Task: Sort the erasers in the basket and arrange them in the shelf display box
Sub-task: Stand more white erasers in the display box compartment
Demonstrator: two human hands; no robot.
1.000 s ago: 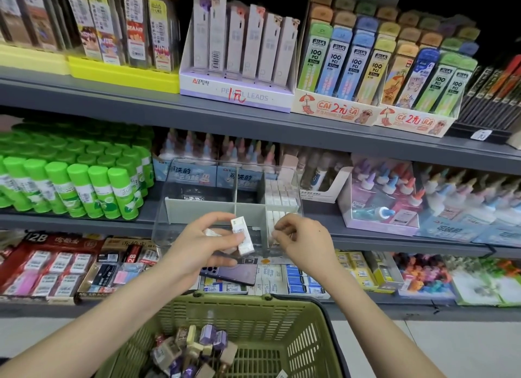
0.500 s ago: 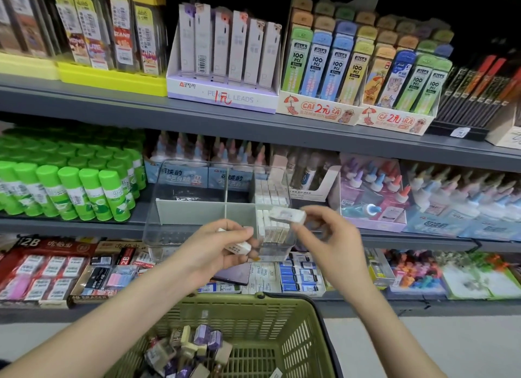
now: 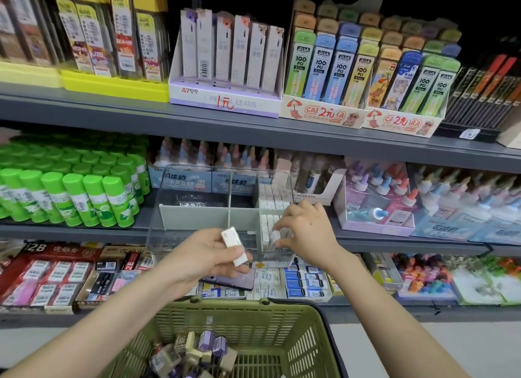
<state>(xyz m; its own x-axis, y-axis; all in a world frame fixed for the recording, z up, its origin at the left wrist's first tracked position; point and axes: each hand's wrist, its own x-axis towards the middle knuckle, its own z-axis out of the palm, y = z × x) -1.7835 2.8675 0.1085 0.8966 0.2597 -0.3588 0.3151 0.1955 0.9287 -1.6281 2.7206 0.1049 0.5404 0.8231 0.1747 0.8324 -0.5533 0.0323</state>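
Note:
A clear display box [image 3: 197, 217] with grey dividers stands on the middle shelf; its right compartments hold rows of white erasers [image 3: 275, 198]. My left hand [image 3: 203, 253] pinches a white eraser [image 3: 233, 244] in front of the box. My right hand [image 3: 306, 231] reaches into the front right compartment, its fingertips on an eraser [image 3: 275, 236] among the upright ones there. Below, a green basket [image 3: 304, 344] holds several purple and beige erasers [image 3: 194, 352].
Green glue sticks [image 3: 84, 197] stand left of the box, glue bottles [image 3: 377, 197] to its right. Pencil lead packs fill the top shelf. A phone [image 3: 234, 281] lies on the eraser boxes of the lower shelf, under my left hand.
My right hand has carried its white eraser from above the box down into the front right compartment. My left hand has turned its eraser more upright.

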